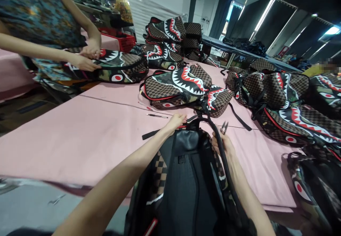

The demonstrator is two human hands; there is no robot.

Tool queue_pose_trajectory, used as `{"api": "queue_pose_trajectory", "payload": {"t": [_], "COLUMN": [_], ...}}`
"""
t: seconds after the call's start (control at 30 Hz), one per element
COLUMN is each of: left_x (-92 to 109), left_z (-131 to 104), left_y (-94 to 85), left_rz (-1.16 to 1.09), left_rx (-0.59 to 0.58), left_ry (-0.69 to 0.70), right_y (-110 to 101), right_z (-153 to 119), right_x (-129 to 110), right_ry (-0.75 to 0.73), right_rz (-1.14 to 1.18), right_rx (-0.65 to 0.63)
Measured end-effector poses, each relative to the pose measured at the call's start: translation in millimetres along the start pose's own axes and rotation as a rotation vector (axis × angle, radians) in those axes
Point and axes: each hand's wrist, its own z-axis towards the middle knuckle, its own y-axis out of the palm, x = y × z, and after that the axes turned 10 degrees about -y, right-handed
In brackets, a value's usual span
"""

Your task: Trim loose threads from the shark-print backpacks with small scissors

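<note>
Strips of white daylight glared between the dark blinds at the upper right, while an even, moderate light reached the pink table (pixel 80 136) and left only soft shadows around my hands. My wide view bent and stretched toward its edges, the near black backpack (pixel 183 186) sank into dim tones, and the far background looked soft, with pixelated patches at the upper left, top and right.

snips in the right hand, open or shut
Open: the two blades of the snips part in a V above the right hand.
</note>
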Motion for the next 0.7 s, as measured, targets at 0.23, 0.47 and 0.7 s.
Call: {"api": "queue_pose_trajectory", "payload": {"t": [0.23, 0.47, 0.7], "left_x": [14.4, 33.9, 40.9], "left_z": [16.2, 23.6, 16.7], "left_y": [25.3, 49.1, 58.8], "left_rz": [0.008, 0.22, 0.445], "left_rx": [-0.246, -0.425, -0.291], "left_ry": [0.091, 0.338, 0.364], "right_y": [-22.3, -25.0, -59.3], "right_z": [58.3, 50.2, -4.5], "right_x": [2.0, 8.3, -8.7], "right_ry": [0.164, 0.167, 0.214], "right_rz": [-0.036, -0.113, -0.224], "right_rx": [-0.116, -0.106, -0.011]}}
